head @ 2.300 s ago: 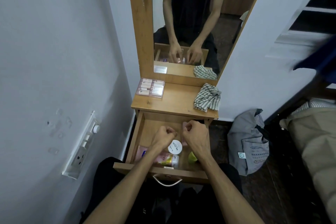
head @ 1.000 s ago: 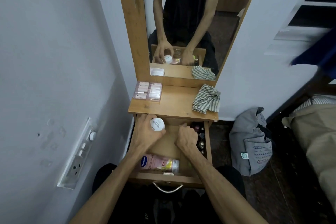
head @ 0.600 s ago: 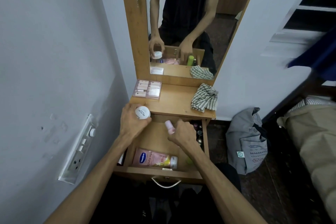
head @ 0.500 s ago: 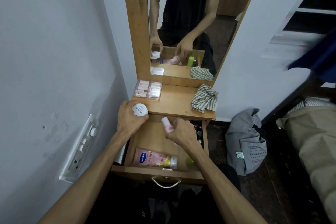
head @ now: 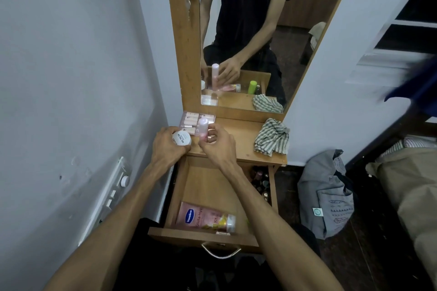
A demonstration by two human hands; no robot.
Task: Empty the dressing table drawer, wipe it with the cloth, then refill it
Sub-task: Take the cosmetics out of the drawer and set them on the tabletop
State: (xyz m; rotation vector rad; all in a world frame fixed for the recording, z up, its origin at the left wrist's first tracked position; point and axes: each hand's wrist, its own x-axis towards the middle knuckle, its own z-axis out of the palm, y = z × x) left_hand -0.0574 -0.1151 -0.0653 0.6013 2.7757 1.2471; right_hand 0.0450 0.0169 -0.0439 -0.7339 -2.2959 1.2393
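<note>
The wooden drawer (head: 189, 186) of the dressing table stands pulled out. A pink lotion tube (head: 203, 218) lies at its front, and several small bottles (head: 261, 181) sit along its right side. My left hand (head: 165, 149) grips a round white jar (head: 181, 138) at the tabletop's left front corner. My right hand (head: 218, 145) holds a small pink bottle (head: 203, 129) upright over the tabletop (head: 238, 139). A striped cloth (head: 272, 137) lies crumpled at the tabletop's right end.
A clear box of small pink items (head: 192, 119) sits at the tabletop's back left. A mirror (head: 248, 30) rises behind it. A wall socket panel (head: 107, 196) is on the left wall. A grey bag (head: 327, 196) stands on the floor at the right.
Both hands rose out of the drawer to the tabletop: the left carrying the white jar to the left front corner, the right lifting the pink bottle up beside it.
</note>
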